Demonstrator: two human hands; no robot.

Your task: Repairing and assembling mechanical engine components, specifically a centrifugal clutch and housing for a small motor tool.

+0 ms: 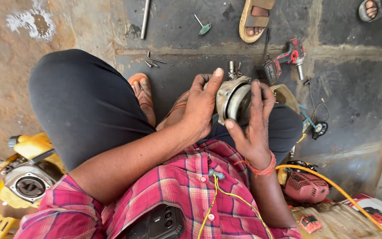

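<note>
Metal housing [233, 101], round w/ a pale ring face, sits on the person's lap near frame centre, held up between both hands. Left hand [202, 104] wraps its 9 o'clock side, thumb up along the rim, fingers closed round the back. Right hand [254, 121] covers the 3 o'clock side, fingers spread flat across the face, so it's pressing or steadying, not pinching.

Progress, judged from the layout: part is already off its machine and in hand; loose screws [152, 63] and a metal pin [156, 59] lie on the floor at 11 o'clock from it, a red cordless drill [284, 57] at 1 o'clock, a green T-handle key [203, 27] at 12. Whether it's coming apart or going back together, can't tell. A yellow engine unit [25, 177] w/ open round port sits at 8 o'clock, a red motor [305, 186] at 4 o'clock.
</note>
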